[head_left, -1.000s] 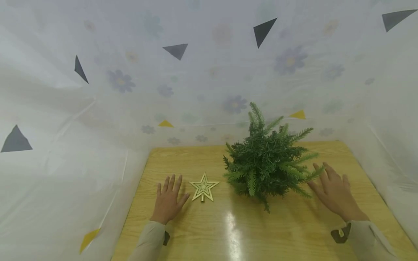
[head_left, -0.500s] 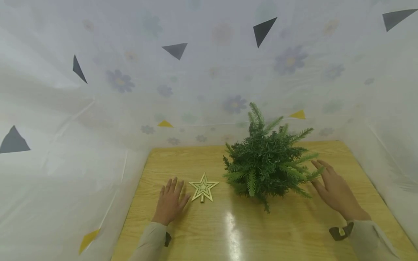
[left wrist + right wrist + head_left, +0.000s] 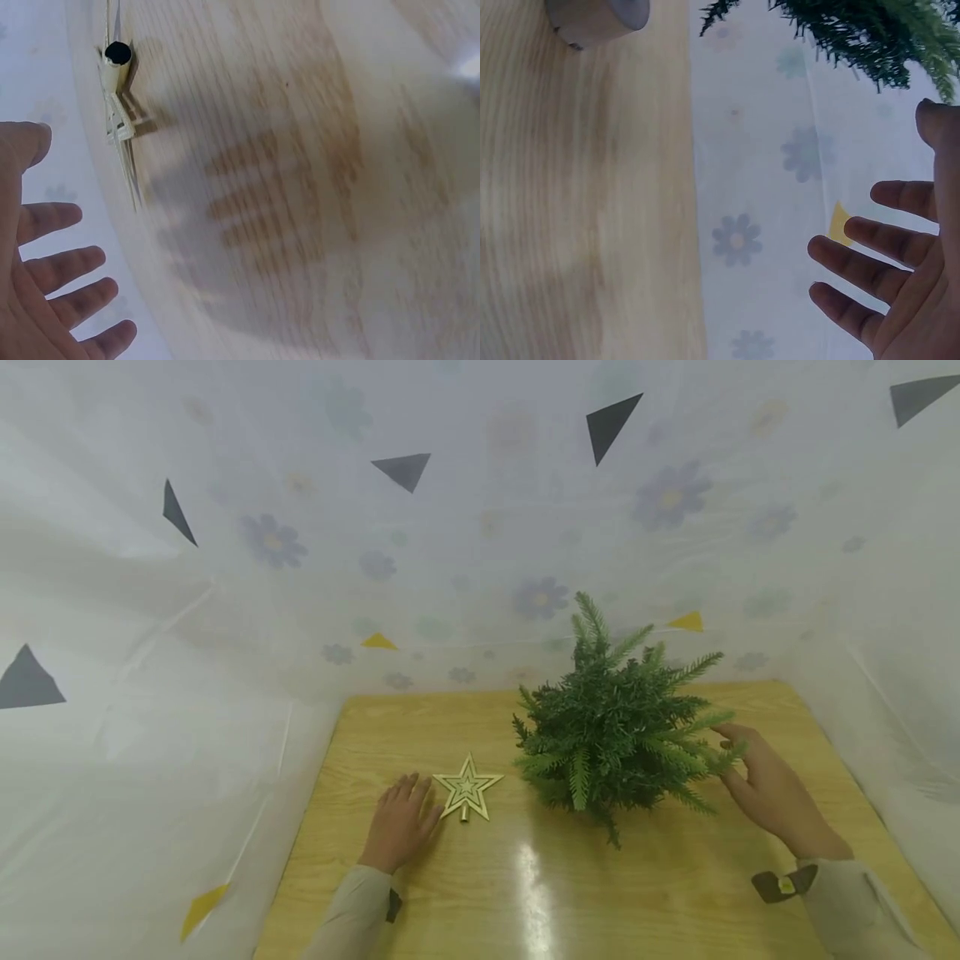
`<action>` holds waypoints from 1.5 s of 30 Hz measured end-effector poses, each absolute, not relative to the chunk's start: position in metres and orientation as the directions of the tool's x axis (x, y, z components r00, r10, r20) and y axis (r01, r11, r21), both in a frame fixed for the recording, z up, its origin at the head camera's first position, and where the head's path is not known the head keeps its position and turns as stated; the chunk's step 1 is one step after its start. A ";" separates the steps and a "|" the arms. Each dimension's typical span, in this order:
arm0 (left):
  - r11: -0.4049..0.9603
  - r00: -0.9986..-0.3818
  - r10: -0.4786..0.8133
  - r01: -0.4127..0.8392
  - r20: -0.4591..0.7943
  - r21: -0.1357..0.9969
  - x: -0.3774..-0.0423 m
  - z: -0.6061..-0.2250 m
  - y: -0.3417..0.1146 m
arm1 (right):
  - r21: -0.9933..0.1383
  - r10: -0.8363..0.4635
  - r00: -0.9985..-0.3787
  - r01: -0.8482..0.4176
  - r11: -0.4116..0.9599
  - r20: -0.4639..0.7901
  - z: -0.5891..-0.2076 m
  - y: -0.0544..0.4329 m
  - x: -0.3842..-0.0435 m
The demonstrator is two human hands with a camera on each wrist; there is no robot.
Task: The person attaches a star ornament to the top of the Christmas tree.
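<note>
A gold star tree topper (image 3: pixel 467 788) lies on the table, its short tube pointing at the near edge. The left wrist view shows the topper (image 3: pixel 116 97) edge-on, with the dark hollow end of the tube facing the camera. My left hand (image 3: pixel 399 825) is just left of it, fingers loosely spread and thumb close to a star point, holding nothing. A small artificial Christmas tree (image 3: pixel 611 735) stands right of the star. Beside its right branches is my right hand (image 3: pixel 776 797), fingers slightly bent and apart, thumb near the needles (image 3: pixel 855 37), gripping nothing.
The wood-grain table (image 3: pixel 585 893) ends at white flower-printed sheeting (image 3: pixel 465 543) behind and at both sides. Dark and yellow triangles mark the sheeting. In the right wrist view, a round brownish base (image 3: pixel 600 22) shows below the tree.
My left hand has shifted right, closer to the star, with its fingers bending a little. My right hand's fingers have bent and come slightly nearer the branches. Tree and star stay in place.
</note>
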State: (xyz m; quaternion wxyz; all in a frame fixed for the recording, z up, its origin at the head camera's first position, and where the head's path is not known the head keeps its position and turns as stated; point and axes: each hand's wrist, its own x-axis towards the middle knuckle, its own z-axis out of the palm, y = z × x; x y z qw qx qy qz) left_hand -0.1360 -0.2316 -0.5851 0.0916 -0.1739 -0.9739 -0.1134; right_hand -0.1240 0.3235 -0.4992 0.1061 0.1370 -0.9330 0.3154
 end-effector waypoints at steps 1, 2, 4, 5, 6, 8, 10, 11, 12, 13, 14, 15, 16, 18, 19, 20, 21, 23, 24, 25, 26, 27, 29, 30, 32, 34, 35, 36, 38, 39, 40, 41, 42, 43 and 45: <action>0.912 -0.921 0.321 0.363 0.219 0.190 -0.136 -0.586 -0.231 | -0.577 -0.176 -0.944 -0.310 0.756 0.277 -0.496 0.322 -0.124; 0.912 -0.922 0.321 0.363 0.215 0.194 -0.136 -0.586 -0.230 | -0.593 -0.168 -0.947 -0.303 0.746 0.272 -0.493 0.321 -0.124; 0.911 -0.925 0.318 0.359 0.207 0.202 -0.136 -0.587 -0.228 | -0.627 -0.145 -0.954 -0.282 0.726 0.262 -0.487 0.318 -0.125; 0.911 -0.926 0.317 0.357 0.206 0.206 -0.135 -0.588 -0.227 | -0.641 -0.137 -0.956 -0.276 0.716 0.259 -0.484 0.317 -0.125; 0.910 -0.924 0.319 0.361 0.210 0.205 -0.135 -0.589 -0.227 | -0.653 -0.129 -0.957 -0.273 0.707 0.261 -0.481 0.316 -0.125; 0.907 -0.918 0.329 0.373 0.223 0.197 -0.135 -0.592 -0.226 | -0.667 -0.129 -0.949 -0.295 0.684 0.287 -0.478 0.315 -0.127; 0.902 -0.909 0.343 0.390 0.238 0.187 -0.134 -0.594 -0.225 | -0.661 -0.132 -0.936 -0.326 0.676 0.327 -0.476 0.314 -0.129; 0.900 -0.905 0.349 0.396 0.243 0.181 -0.134 -0.595 -0.225 | -0.651 -0.127 -0.929 -0.337 0.680 0.348 -0.476 0.314 -0.130; 0.900 -0.904 0.352 0.398 0.241 0.178 -0.134 -0.596 -0.225 | -0.638 -0.125 -0.920 -0.350 0.686 0.371 -0.476 0.314 -0.131; 0.899 -0.904 0.354 0.399 0.239 0.179 -0.134 -0.596 -0.224 | -0.619 -0.122 -0.910 -0.364 0.696 0.397 -0.475 0.314 -0.132; 0.899 -0.905 0.354 0.399 0.236 0.183 -0.134 -0.596 -0.224 | -0.602 -0.118 -0.898 -0.377 0.704 0.423 -0.475 0.314 -0.133; 0.899 -0.907 0.353 0.397 0.231 0.184 -0.134 -0.597 -0.224 | -0.589 -0.114 -0.888 -0.387 0.709 0.446 -0.475 0.314 -0.133; 0.900 -0.909 0.351 0.394 0.226 0.187 -0.134 -0.597 -0.224 | -0.578 -0.110 -0.876 -0.399 0.712 0.469 -0.475 0.315 -0.134; 0.902 -0.913 0.348 0.388 0.213 0.190 -0.135 -0.599 -0.223 | -0.566 -0.101 -0.857 -0.418 0.711 0.506 -0.474 0.317 -0.134; 0.902 -0.914 0.347 0.387 0.211 0.190 -0.135 -0.599 -0.223 | -0.563 -0.095 -0.849 -0.424 0.709 0.519 -0.473 0.317 -0.134; 0.903 -0.914 0.348 0.387 0.209 0.188 -0.136 -0.600 -0.223 | -0.567 -0.089 -0.846 -0.427 0.704 0.526 -0.473 0.318 -0.134; 0.903 -0.913 0.350 0.388 0.209 0.184 -0.136 -0.601 -0.223 | -0.570 -0.084 -0.843 -0.428 0.701 0.531 -0.472 0.319 -0.135; 0.902 -0.910 0.355 0.394 0.216 0.177 -0.137 -0.602 -0.222 | -0.575 -0.072 -0.842 -0.425 0.699 0.535 -0.470 0.321 -0.135; 0.901 -0.907 0.358 0.398 0.221 0.175 -0.137 -0.602 -0.222 | -0.574 -0.070 -0.841 -0.425 0.700 0.537 -0.469 0.322 -0.135; 0.899 -0.905 0.362 0.402 0.225 0.171 -0.137 -0.603 -0.222 | -0.577 -0.067 -0.842 -0.423 0.699 0.536 -0.468 0.323 -0.135; 0.899 -0.903 0.365 0.406 0.228 0.167 -0.137 -0.603 -0.222 | -0.580 -0.063 -0.841 -0.423 0.696 0.538 -0.467 0.323 -0.135; 0.898 -0.900 0.369 0.410 0.230 0.162 -0.137 -0.604 -0.222 | -0.579 -0.061 -0.837 -0.426 0.695 0.543 -0.466 0.323 -0.135; 0.897 -0.898 0.376 0.415 0.230 0.154 -0.137 -0.605 -0.221 | -0.574 -0.056 -0.826 -0.436 0.693 0.561 -0.463 0.323 -0.135; 0.897 -0.897 0.378 0.416 0.228 0.150 -0.137 -0.605 -0.221 | -0.573 -0.053 -0.820 -0.442 0.690 0.569 -0.462 0.323 -0.136; 0.898 -0.898 0.381 0.416 0.223 0.142 -0.136 -0.605 -0.220 | -0.570 -0.044 -0.808 -0.451 0.687 0.587 -0.459 0.322 -0.136; 0.899 -0.900 0.379 0.413 0.217 0.143 -0.136 -0.606 -0.220 | -0.573 -0.034 -0.802 -0.455 0.682 0.596 -0.457 0.320 -0.136; 0.901 -0.902 0.377 0.410 0.212 0.142 -0.136 -0.605 -0.220 | -0.577 -0.030 -0.801 -0.456 0.678 0.598 -0.455 0.320 -0.136; 0.901 -0.902 0.376 0.410 0.213 0.144 -0.136 -0.605 -0.220 | -0.584 -0.025 -0.804 -0.453 0.673 0.594 -0.454 0.319 -0.136; 0.902 -0.903 0.373 0.406 0.212 0.145 -0.136 -0.605 -0.220 | -0.600 -0.017 -0.811 -0.447 0.664 0.585 -0.451 0.317 -0.135; 0.902 -0.904 0.372 0.406 0.213 0.146 -0.136 -0.606 -0.220 | -0.606 -0.014 -0.814 -0.444 0.660 0.581 -0.449 0.316 -0.134; 0.903 -0.904 0.371 0.405 0.214 0.145 -0.136 -0.606 -0.219 | -0.612 -0.011 -0.817 -0.441 0.656 0.577 -0.448 0.315 -0.134; 0.904 -0.906 0.368 0.402 0.212 0.149 -0.136 -0.606 -0.219 | -0.616 -0.009 -0.819 -0.438 0.655 0.574 -0.446 0.313 -0.134; 0.905 -0.909 0.363 0.396 0.206 0.155 -0.136 -0.606 -0.219 | -0.617 -0.006 -0.820 -0.437 0.654 0.573 -0.445 0.312 -0.134; 0.907 -0.913 0.356 0.389 0.200 0.161 -0.136 -0.606 -0.219 | -0.619 -0.006 -0.820 -0.437 0.653 0.573 -0.443 0.311 -0.134; 0.910 -0.921 0.342 0.374 0.186 0.177 -0.135 -0.606 -0.218 | -0.619 -0.004 -0.816 -0.442 0.649 0.579 -0.440 0.309 -0.134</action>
